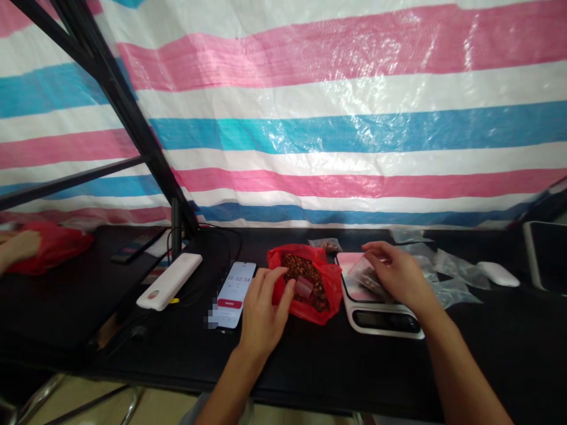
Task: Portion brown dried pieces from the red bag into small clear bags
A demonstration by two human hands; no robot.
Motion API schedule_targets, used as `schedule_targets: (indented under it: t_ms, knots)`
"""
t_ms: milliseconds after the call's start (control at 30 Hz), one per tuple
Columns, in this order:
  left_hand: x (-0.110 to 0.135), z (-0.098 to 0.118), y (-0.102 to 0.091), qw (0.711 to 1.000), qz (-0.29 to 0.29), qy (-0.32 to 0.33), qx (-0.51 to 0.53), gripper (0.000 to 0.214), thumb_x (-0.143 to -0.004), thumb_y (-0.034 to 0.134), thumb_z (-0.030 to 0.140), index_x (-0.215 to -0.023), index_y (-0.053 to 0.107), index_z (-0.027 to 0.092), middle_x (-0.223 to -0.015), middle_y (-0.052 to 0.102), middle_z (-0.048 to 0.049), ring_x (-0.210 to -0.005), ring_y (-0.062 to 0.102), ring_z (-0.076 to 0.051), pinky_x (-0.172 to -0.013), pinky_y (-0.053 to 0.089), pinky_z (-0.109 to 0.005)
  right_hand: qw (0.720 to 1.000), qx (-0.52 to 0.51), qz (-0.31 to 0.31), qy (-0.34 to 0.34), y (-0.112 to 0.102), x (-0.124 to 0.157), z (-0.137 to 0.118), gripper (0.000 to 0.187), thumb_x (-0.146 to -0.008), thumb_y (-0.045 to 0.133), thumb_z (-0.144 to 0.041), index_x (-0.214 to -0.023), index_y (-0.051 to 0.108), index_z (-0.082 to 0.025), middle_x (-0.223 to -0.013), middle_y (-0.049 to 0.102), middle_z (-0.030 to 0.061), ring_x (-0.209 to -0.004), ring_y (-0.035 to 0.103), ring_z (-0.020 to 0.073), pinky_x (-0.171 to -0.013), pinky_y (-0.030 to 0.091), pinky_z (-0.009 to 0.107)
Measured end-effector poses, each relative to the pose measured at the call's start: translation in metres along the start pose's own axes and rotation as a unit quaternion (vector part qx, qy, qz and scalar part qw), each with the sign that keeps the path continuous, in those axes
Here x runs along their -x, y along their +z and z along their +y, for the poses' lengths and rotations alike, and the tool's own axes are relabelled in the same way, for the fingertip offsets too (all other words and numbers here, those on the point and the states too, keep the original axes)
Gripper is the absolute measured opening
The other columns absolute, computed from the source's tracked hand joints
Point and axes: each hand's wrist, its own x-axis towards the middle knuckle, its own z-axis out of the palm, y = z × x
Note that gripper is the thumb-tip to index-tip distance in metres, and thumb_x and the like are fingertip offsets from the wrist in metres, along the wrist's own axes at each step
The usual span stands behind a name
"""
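At centre frame, the left hand (266, 307) steadies the red bag (310, 283), fingers loosely spread; right hand (394, 274) pinches a clear pouch (365, 274) on the scale (381, 310). Keep the pouch centred and press lightly.

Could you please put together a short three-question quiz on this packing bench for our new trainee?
1. True or false: the left hand rests at the edge of the red bag of brown pieces.
2. What lies under the right hand? A) the phone B) the white scale C) the power bank
3. Fill in: a pile of clear empty ____ lies to the right of the scale.

Key
1. True.
2. B: the hand holds a small clear pouch on the scale's platform.
3. Bags.
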Motion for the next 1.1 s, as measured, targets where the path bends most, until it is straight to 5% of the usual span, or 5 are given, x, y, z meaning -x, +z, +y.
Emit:
schedule_targets:
  t_ms: [200, 833, 1100]
  knots:
    - [0.001, -0.008, 0.000, 0.999, 0.021, -0.019, 0.027, 0.024, -0.101, 0.056, 0.028, -0.125, 0.055, 0.022, -0.099, 0.062, -0.0037, -0.088, 0.061, -0.018, -0.076, 0.051, -0.029, 0.997, 0.018, 0.045, -0.062, -0.001, 0.001, 0.001, 0.042, -0.096, 0.046, -0.047, -0.112, 0.074, -0.020, -0.116, 0.078, 0.0123, -0.109, 0.071, 0.0288, -0.100, 0.053, 0.044]
    - [-0.007, -0.003, -0.009, 0.997, 0.060, 0.054, 0.021, 0.019, -0.097, 0.054, 0.007, -0.109, 0.061, 0.020, -0.089, 0.057, 0.0005, -0.073, 0.055, -0.012, -0.067, 0.047, -0.024, 0.985, 0.134, -0.076, -0.076, -0.025, 0.005, 0.003, 0.035, -0.088, 0.056, -0.051, -0.097, 0.078, -0.025, -0.090, 0.073, 0.0070, -0.084, 0.069, 0.0257, -0.080, 0.052, 0.041]
    - [-0.005, -0.004, -0.012, 0.996, 0.058, 0.058, 0.018, 0.020, -0.096, 0.054, 0.006, -0.108, 0.062, 0.020, -0.089, 0.057, -0.0001, -0.071, 0.055, -0.012, -0.065, 0.047, -0.025, 0.983, 0.152, -0.066, -0.075, -0.026, 0.010, 0.004, 0.035, -0.084, 0.064, -0.051, -0.105, 0.075, -0.026, -0.095, 0.071, 0.0067, -0.085, 0.066, 0.0246, -0.076, 0.052, 0.038]
